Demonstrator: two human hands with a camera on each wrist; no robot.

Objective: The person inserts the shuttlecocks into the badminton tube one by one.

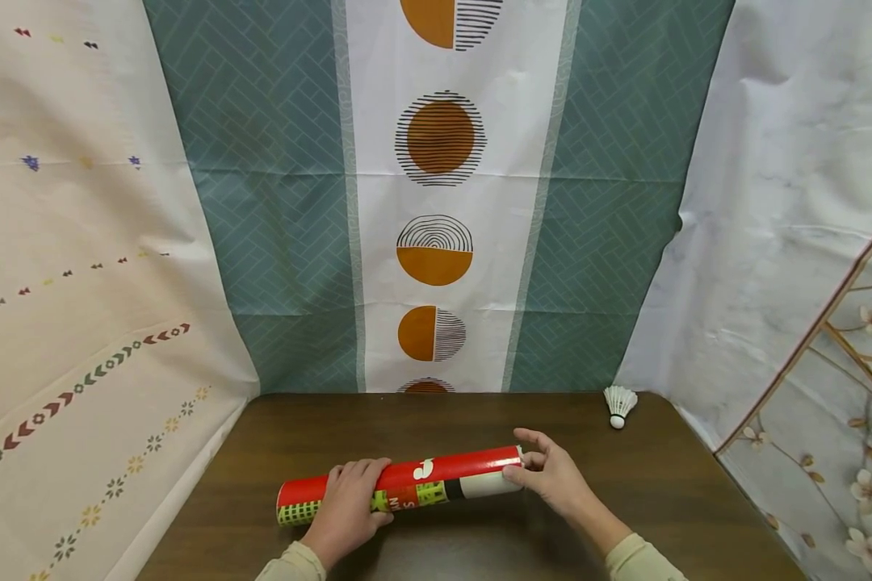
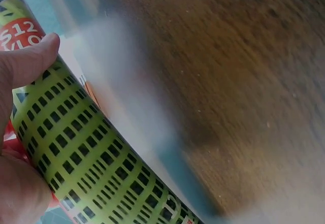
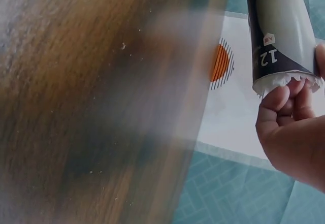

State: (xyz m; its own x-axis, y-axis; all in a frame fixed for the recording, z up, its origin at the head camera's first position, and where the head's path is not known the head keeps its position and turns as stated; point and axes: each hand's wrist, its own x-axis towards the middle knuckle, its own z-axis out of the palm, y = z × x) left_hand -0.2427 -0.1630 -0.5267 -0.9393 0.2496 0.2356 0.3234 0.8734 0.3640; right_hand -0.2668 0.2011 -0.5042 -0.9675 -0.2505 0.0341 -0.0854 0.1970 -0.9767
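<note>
A long shuttlecock tube (image 1: pixel 436 476), red above with green, black and white printing, lies tilted across the front of the view, its right end higher. My left hand (image 1: pixel 347 502) grips it left of the middle. In the left wrist view, the thumb (image 2: pixel 43 56) presses on the green printed side. At the right end is my right hand (image 1: pixel 555 478), thumb against the tube's side and index finger raised. In the right wrist view, its curled fingers (image 3: pixel 277 102) reach the tube's mouth, where a ragged white, feather-like edge (image 3: pixel 269 83) shows. What lies inside the tube is hidden.
A white shuttlecock (image 1: pixel 618 406) lies at the back right of the brown wooden table (image 1: pixel 436 415). A green and white patterned curtain (image 1: pixel 283 242) hangs behind the table, with light patterned cloths (image 1: pixel 87 282) at both sides.
</note>
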